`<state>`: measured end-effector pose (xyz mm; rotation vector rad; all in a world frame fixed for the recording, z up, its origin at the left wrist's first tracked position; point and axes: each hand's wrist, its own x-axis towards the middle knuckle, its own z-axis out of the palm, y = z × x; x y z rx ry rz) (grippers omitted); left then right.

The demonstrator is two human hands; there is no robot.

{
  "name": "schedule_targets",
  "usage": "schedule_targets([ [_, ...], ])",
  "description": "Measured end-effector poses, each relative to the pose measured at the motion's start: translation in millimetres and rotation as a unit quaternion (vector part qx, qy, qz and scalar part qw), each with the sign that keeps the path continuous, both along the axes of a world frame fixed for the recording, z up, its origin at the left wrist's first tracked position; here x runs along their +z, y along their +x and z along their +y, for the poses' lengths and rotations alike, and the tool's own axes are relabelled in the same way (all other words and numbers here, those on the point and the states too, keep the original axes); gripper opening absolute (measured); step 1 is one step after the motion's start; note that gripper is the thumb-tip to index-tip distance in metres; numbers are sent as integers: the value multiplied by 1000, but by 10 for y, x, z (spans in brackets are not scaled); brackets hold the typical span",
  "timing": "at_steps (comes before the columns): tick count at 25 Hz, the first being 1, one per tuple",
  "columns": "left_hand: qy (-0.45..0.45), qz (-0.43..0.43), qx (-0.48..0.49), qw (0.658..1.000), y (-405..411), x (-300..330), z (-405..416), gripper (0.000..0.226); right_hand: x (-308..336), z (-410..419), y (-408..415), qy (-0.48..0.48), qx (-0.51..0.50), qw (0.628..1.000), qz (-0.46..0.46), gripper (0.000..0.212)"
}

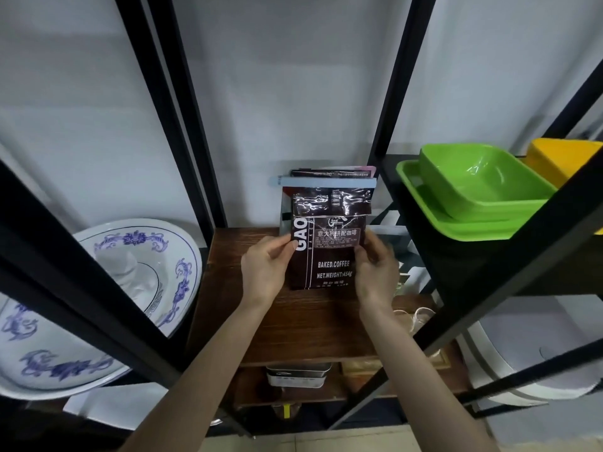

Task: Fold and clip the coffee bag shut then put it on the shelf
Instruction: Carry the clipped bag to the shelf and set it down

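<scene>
- Your left hand point(266, 267) grips the left edge of the coffee bag point(321, 252), thumb on the front and fingers curled behind.
- Your right hand point(375, 269) pinches the bag's right edge the same way.
- The bag stands upright on the wooden shelf point(293, 327), its top folded down and held by a pale blue clip point(323, 182).
- A blue-patterned bowl point(143, 272) sits to the left; green trays point(470, 194) sit to the right.

Dark brown foil coffee bag point(326, 252) stands upright on wooden shelf board point(310, 327), pale blue plastic clip point(326, 182) across its folded top. Blue-patterned white porcelain bowl point(98, 305) left; green plastic tub point(483, 177) nested in green plastic tray point(421, 194) right, higher up.
</scene>
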<state>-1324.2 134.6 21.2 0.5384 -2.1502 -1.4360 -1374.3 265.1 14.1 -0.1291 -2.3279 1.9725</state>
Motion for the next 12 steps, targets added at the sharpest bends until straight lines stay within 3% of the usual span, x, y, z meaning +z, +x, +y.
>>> schedule_targets([
  [12, -39, -51, -37, 997, -68, 28, -17, 43, 37, -8, -29, -14, 49, 999, -16, 37],
])
